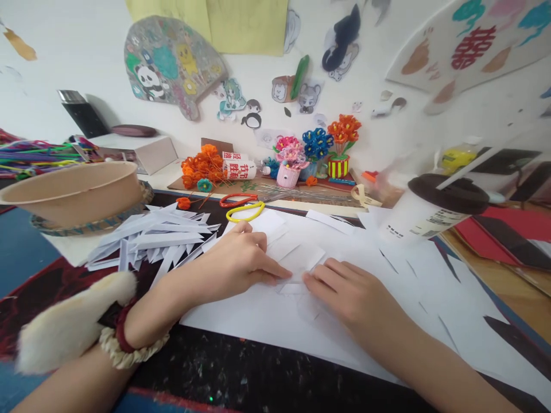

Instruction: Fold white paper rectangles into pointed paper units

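Note:
My left hand (252, 258) presses a small folded piece of white paper (297, 282) with its index finger and thumb, the other fingers curled in. From the other side, my right hand (346, 292) holds the same piece's right end with its fingertips close together; the thumb is mostly hidden. The piece lies flat on large white sheets (241, 321) that cover the table. Just beyond my hands lie loose paper pieces (282, 238). Left of my left forearm is a heap of folded white paper strips (159, 238).
A red loop (236, 199) and a yellow loop (245, 211) lie behind my left hand. A lidded cup with a straw (434, 206) stands right, a beige bowl (73, 195) left. Potted craft flowers (316, 152) and orange flowers (202, 169) line the wall.

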`<state>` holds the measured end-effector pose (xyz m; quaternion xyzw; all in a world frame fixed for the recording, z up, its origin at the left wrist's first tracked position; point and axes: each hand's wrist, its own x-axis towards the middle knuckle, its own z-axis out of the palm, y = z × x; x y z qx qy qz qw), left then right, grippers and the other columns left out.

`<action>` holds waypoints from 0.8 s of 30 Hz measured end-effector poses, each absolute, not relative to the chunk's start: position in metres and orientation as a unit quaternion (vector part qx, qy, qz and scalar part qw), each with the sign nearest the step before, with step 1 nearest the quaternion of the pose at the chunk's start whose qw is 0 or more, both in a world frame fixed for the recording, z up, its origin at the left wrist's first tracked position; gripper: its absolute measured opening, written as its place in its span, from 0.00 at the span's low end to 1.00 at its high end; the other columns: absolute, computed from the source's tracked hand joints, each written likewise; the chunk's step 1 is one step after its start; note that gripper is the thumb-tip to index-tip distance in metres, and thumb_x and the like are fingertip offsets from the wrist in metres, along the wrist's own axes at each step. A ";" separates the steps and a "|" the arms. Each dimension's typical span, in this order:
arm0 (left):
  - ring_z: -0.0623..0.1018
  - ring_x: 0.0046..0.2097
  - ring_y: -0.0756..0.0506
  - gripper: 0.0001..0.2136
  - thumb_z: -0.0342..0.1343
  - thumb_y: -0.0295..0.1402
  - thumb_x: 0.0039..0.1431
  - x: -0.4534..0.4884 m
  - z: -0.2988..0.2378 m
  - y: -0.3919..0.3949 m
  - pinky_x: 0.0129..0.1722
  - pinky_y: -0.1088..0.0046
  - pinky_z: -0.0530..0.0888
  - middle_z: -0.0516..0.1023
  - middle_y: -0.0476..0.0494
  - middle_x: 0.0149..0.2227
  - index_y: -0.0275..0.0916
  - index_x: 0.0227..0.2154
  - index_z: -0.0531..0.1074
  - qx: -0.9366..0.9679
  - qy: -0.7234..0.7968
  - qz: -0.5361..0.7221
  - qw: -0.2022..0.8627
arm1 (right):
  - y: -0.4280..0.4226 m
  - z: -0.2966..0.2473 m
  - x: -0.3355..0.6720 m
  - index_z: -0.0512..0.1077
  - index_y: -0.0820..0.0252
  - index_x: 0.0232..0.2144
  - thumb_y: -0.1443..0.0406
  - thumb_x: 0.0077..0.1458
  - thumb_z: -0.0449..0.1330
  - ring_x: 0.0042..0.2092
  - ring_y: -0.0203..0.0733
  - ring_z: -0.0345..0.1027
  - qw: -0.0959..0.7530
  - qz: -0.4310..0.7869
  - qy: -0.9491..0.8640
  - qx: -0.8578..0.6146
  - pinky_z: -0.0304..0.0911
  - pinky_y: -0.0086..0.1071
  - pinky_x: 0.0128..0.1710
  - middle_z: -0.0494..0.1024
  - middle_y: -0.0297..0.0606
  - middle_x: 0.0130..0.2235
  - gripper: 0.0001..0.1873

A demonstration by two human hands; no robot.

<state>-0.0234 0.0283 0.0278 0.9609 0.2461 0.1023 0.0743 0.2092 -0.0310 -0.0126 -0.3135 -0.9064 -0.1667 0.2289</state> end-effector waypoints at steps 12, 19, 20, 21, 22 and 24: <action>0.72 0.40 0.43 0.09 0.51 0.26 0.63 0.000 0.018 -0.003 0.40 0.65 0.64 0.80 0.43 0.36 0.39 0.42 0.74 0.976 0.152 0.132 -0.078 | -0.031 -0.016 0.207 0.73 0.67 0.27 0.77 0.61 0.47 0.28 0.40 0.58 0.217 -0.159 -0.901 -0.339 0.53 0.33 0.25 0.69 0.38 0.26 0.17; 0.71 0.35 0.43 0.06 0.51 0.28 0.62 0.002 0.019 -0.004 0.36 0.66 0.63 0.78 0.43 0.32 0.39 0.36 0.74 0.980 0.173 0.101 -0.022 | -0.032 -0.010 0.219 0.75 0.66 0.37 0.78 0.58 0.49 0.34 0.42 0.63 0.205 -0.085 -0.907 -0.357 0.58 0.34 0.30 0.74 0.40 0.32 0.15; 0.71 0.35 0.44 0.06 0.51 0.27 0.62 0.001 0.019 -0.003 0.36 0.66 0.63 0.78 0.43 0.32 0.39 0.36 0.74 0.979 0.174 0.105 -0.014 | -0.032 -0.008 0.222 0.75 0.66 0.38 0.80 0.56 0.49 0.36 0.43 0.64 0.211 -0.094 -0.903 -0.363 0.59 0.35 0.32 0.75 0.41 0.34 0.17; 0.71 0.35 0.44 0.07 0.51 0.27 0.63 0.001 0.018 -0.003 0.36 0.66 0.63 0.79 0.43 0.32 0.40 0.36 0.74 0.979 0.175 0.109 -0.008 | -0.032 -0.007 0.224 0.75 0.66 0.40 0.82 0.53 0.48 0.37 0.44 0.64 0.220 -0.111 -0.895 -0.372 0.59 0.35 0.33 0.76 0.41 0.35 0.20; 0.71 0.36 0.44 0.07 0.51 0.27 0.63 0.001 0.018 -0.002 0.36 0.66 0.63 0.79 0.43 0.32 0.40 0.36 0.74 0.978 0.175 0.111 -0.005 | -0.032 -0.005 0.226 0.75 0.66 0.40 0.83 0.51 0.47 0.38 0.45 0.64 0.232 -0.131 -0.887 -0.378 0.59 0.36 0.34 0.77 0.42 0.36 0.23; 0.71 0.36 0.44 0.06 0.51 0.27 0.63 0.001 0.017 -0.001 0.35 0.66 0.62 0.78 0.43 0.32 0.40 0.36 0.74 0.978 0.174 0.112 -0.002 | -0.032 -0.004 0.226 0.75 0.67 0.42 0.84 0.49 0.46 0.38 0.45 0.64 0.249 -0.155 -0.877 -0.379 0.59 0.36 0.34 0.77 0.43 0.38 0.25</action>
